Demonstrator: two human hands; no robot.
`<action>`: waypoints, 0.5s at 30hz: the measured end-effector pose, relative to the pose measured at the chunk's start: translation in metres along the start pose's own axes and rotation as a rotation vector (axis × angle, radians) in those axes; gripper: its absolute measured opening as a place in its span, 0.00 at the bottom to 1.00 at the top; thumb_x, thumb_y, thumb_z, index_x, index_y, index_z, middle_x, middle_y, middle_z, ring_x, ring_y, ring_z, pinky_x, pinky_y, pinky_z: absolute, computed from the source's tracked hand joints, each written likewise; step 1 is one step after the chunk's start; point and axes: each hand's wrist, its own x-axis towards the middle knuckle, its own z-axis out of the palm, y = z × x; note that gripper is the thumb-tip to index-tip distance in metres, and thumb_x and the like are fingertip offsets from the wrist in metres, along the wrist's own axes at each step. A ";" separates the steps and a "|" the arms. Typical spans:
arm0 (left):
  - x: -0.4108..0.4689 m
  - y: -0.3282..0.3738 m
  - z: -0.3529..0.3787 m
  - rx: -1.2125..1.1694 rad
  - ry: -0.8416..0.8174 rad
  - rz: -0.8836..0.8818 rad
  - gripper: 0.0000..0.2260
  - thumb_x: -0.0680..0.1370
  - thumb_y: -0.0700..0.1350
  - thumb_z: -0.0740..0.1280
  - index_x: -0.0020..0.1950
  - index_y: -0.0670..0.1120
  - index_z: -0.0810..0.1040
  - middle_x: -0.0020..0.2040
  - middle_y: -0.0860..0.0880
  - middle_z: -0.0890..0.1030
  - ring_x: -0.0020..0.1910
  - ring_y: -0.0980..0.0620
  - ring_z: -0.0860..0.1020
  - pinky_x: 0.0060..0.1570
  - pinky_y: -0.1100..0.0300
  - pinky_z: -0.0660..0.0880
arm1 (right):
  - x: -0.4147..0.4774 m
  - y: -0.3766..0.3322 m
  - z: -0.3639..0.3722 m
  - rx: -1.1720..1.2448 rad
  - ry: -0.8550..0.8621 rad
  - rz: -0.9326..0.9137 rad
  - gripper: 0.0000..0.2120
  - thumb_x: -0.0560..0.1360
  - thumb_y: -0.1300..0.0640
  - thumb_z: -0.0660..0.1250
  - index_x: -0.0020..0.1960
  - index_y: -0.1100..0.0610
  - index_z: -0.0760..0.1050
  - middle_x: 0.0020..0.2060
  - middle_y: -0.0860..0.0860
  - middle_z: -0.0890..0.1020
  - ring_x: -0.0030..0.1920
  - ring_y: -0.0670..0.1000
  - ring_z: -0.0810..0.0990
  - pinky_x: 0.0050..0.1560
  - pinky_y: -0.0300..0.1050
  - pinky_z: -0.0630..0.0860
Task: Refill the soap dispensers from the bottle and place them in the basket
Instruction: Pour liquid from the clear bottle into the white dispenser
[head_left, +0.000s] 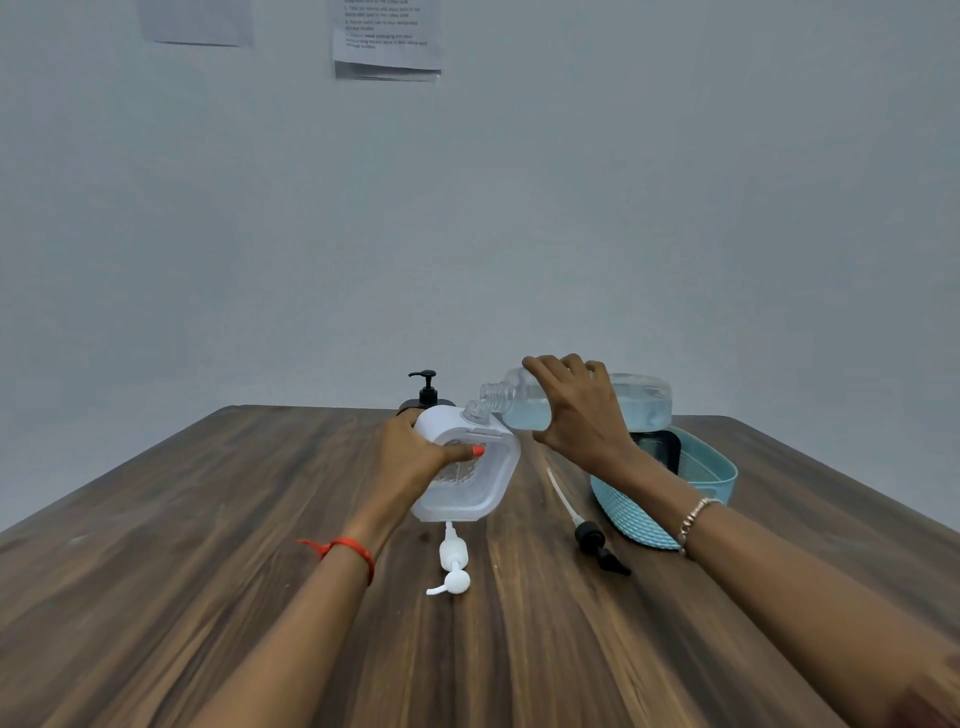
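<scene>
My left hand (415, 452) grips a clear, white-topped soap dispenser (475, 486), tilted with its open neck toward the right. My right hand (576, 410) holds a clear refill bottle (639, 402) of pale liquid on its side, its open mouth touching the dispenser's neck. A white pump head (453, 564) lies on the table just in front of the dispenser. A black pump head with a long tube (592, 535) lies to its right. A black dispenser (427, 392) stands behind my left hand. The light blue basket (711, 467) sits at the right with a dark object inside.
The wooden table (260, 519) ends at a grey wall just behind the black dispenser. Printed sheets (387, 39) hang high on the wall. My right forearm crosses over the basket's front rim.
</scene>
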 end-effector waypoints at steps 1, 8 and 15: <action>0.000 -0.001 0.000 -0.001 0.001 -0.002 0.23 0.59 0.40 0.81 0.50 0.41 0.79 0.47 0.44 0.82 0.43 0.49 0.80 0.37 0.63 0.73 | 0.000 0.000 0.000 0.002 0.000 -0.002 0.36 0.50 0.54 0.82 0.56 0.58 0.73 0.46 0.54 0.82 0.41 0.58 0.79 0.44 0.52 0.74; -0.001 0.000 0.000 -0.004 0.001 -0.001 0.22 0.59 0.40 0.81 0.50 0.41 0.80 0.46 0.43 0.82 0.44 0.48 0.80 0.37 0.62 0.73 | -0.001 -0.001 -0.001 0.006 0.004 0.004 0.35 0.52 0.53 0.82 0.55 0.59 0.74 0.47 0.54 0.82 0.41 0.58 0.79 0.44 0.52 0.74; -0.002 0.001 0.001 0.001 0.001 -0.007 0.22 0.59 0.40 0.81 0.49 0.40 0.80 0.45 0.44 0.82 0.42 0.48 0.80 0.36 0.63 0.73 | -0.001 -0.001 -0.004 0.004 0.011 0.000 0.34 0.52 0.53 0.82 0.55 0.60 0.75 0.46 0.54 0.82 0.40 0.58 0.79 0.43 0.52 0.74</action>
